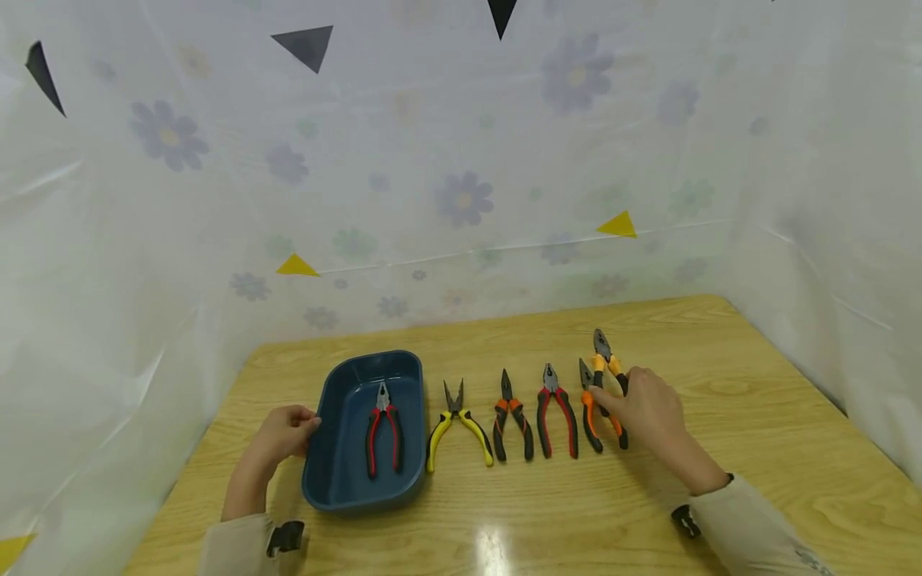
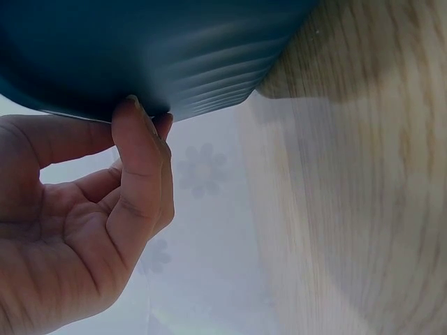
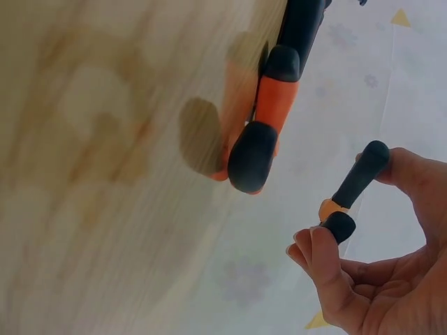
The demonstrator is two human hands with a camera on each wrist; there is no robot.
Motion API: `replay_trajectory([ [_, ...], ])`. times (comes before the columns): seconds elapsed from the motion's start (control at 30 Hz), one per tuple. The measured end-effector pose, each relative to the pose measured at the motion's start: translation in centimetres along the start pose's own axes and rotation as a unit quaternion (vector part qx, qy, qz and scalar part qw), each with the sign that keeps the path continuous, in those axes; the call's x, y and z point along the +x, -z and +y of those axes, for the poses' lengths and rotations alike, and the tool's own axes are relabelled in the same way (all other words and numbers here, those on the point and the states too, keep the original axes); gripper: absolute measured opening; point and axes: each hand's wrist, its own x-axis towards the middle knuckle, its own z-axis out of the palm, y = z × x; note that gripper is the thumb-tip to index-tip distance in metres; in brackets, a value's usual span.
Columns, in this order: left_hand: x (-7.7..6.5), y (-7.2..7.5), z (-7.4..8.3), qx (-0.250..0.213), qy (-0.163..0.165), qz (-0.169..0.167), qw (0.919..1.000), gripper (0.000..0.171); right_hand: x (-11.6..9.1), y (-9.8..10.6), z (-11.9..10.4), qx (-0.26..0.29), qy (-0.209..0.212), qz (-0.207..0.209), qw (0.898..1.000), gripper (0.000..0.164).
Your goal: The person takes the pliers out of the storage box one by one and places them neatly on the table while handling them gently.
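Note:
My left hand point(image 1: 281, 436) pinches the left rim of a dark blue tray point(image 1: 334, 456) between thumb and fingers, also plain in the left wrist view. Red-and-black pliers point(image 1: 383, 396) lie inside the tray. At the right, my right hand point(image 1: 651, 416) holds yellow-orange and black pliers point(image 1: 602, 344) by their handles, jaws pointing away. In the right wrist view, thumb and fingers grip the dark handle ends point(image 3: 363, 174), raised off the table. Orange-and-black pliers point(image 1: 588, 420) rest on the table just beneath and left of that hand, partly covered by it.
Between tray and right hand, a row on the wooden table point(image 1: 540, 520) holds yellow-and-black pliers point(image 1: 436, 436), orange-and-black needle-nose pliers point(image 1: 507, 390) and red-and-black pliers point(image 1: 551, 380). A white flowered sheet point(image 1: 461, 120) hangs behind and at both sides.

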Motion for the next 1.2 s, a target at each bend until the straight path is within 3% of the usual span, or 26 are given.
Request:
replay_trajectory([
  [0.37, 0.0, -0.1, -0.2, -0.005, 0.003, -0.003, 1.0, 0.02, 0.1, 0.5, 1.5, -0.005, -0.013, -0.02, 1.0, 0.047],
  [0.63, -0.1, -0.1, -0.2, 0.003, 0.004, -0.002, 1.0, 0.021, -0.2, 0.8, 2.7, -0.009, 0.002, -0.03, 0.999, 0.051],
  [1.2, -0.2, 0.0, 0.0, 0.004, -0.007, -0.001, 1.0, 0.019, -0.4, 1.1, 4.1, -0.027, -0.022, -0.092, 0.995, 0.049],
])
